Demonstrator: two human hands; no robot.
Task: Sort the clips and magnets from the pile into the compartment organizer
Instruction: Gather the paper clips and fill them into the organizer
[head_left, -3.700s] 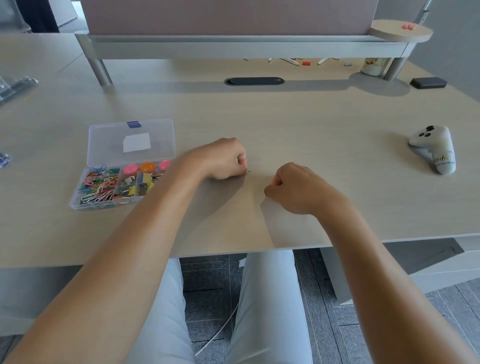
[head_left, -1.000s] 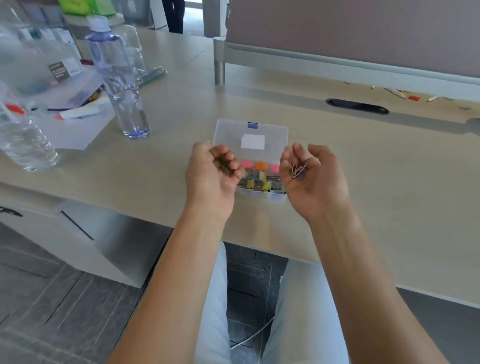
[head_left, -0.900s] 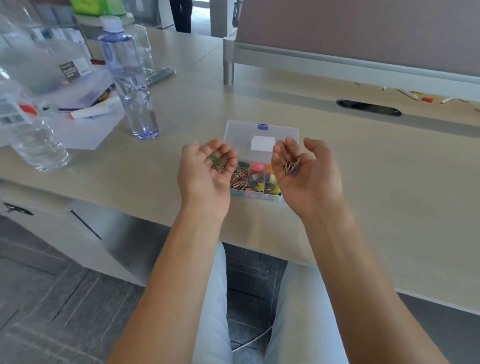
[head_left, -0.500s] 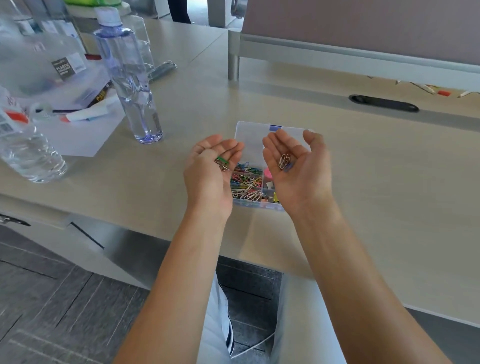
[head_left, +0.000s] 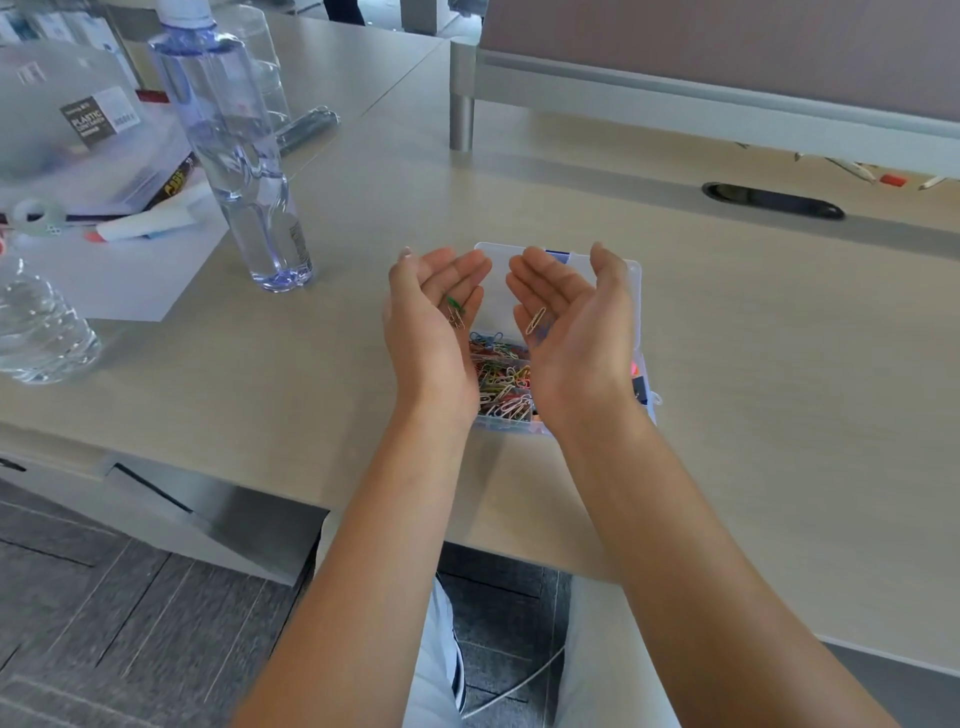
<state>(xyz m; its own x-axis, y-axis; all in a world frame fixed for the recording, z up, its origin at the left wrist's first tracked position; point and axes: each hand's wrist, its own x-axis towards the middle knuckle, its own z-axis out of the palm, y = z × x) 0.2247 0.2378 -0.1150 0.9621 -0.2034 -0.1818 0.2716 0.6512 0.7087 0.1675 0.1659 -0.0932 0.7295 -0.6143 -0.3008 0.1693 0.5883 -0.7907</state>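
Above the organizer (head_left: 636, 280), your left hand (head_left: 434, 317) lies palm up, fingers spread, with a few clips (head_left: 456, 310) resting on it; your right hand (head_left: 566, 322) beside it is also spread, carrying a pale clip (head_left: 535, 320).

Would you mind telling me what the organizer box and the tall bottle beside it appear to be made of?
The organizer box looks like clear, glossy hard plastic: the clips inside show through its walls and open lid. The tall bottle seems to be thin transparent plastic with a bluish tint, since the desk shows through it, though glass cannot be ruled out.
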